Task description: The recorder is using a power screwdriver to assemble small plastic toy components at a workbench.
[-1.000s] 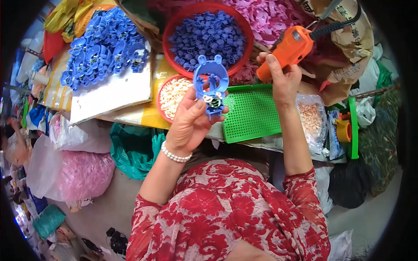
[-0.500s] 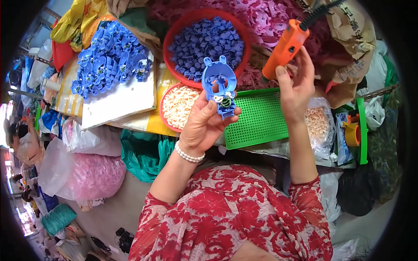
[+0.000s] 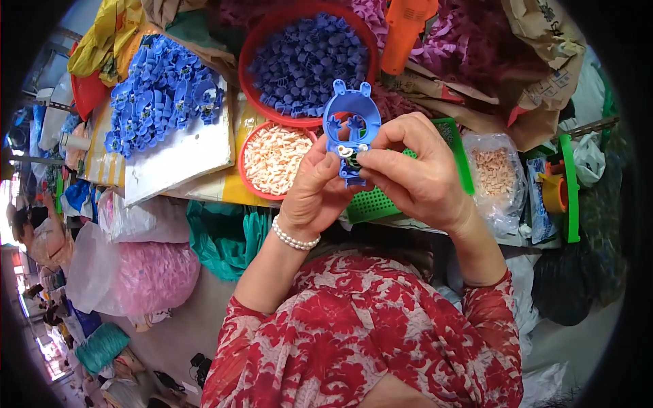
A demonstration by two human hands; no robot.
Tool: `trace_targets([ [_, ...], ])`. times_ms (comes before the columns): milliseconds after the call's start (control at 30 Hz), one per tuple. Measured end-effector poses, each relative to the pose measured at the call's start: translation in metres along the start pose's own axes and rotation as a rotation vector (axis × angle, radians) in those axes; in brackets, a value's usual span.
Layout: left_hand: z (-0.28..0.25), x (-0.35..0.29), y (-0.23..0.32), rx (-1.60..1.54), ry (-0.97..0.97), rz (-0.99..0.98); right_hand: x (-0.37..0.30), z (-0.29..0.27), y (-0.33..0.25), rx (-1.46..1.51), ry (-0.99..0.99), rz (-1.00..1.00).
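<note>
A blue plastic toy part [image 3: 350,100], a ring with two small ears on a narrow stem, is held upright in front of me. My left hand [image 3: 306,187] is closed round its stem from the left. My right hand [image 3: 428,177] pinches at the stem's front from the right, beside small white pieces and a dark green bit; its fingertips partly hide that spot. Above the right hand, an orange handheld power tool [image 3: 406,34] hangs without a hand on it. Behind the part stands a red basin [image 3: 248,81] of small dark-blue pieces.
A smaller red bowl [image 3: 243,160] holds cream-coloured pieces. Under my right hand lies a green perforated tray [image 3: 374,206]. Blue parts [image 3: 160,95] are heaped on a white board [image 3: 180,163] at left. At right are a clear bag [image 3: 500,173] of beige pieces and a green frame [image 3: 570,197].
My right hand has let go of the orange power tool and come down left to the blue part. The tool has swung up and left. My left hand still holds the part.
</note>
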State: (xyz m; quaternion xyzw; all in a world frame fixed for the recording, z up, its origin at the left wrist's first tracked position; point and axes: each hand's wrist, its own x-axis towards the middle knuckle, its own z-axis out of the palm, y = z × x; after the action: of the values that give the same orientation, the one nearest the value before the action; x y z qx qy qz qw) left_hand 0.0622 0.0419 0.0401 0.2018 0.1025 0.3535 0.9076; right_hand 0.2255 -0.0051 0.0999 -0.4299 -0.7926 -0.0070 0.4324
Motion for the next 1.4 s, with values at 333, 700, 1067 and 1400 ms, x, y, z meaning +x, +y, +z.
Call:
trace_targets([
  [333, -0.008, -0.008, 0.003, 0.018, 0.009, -0.04, 0.001, 0.006, 0.003, 0.044, -0.128, -0.084],
  [700, -0.004, -0.014, 0.001, -0.004, 0.078, -0.074, -0.003, 0.011, 0.005, 0.001, -0.202, -0.056],
  [1067, -0.015, -0.017, 0.001, 0.017, -0.021, -0.136, -0.003, 0.008, 0.006, 0.097, -0.227, -0.102],
  [1400, -0.02, -0.018, -0.007, -0.024, 0.0, -0.139, -0.008, 0.007, 0.002, 0.117, -0.28, -0.156],
])
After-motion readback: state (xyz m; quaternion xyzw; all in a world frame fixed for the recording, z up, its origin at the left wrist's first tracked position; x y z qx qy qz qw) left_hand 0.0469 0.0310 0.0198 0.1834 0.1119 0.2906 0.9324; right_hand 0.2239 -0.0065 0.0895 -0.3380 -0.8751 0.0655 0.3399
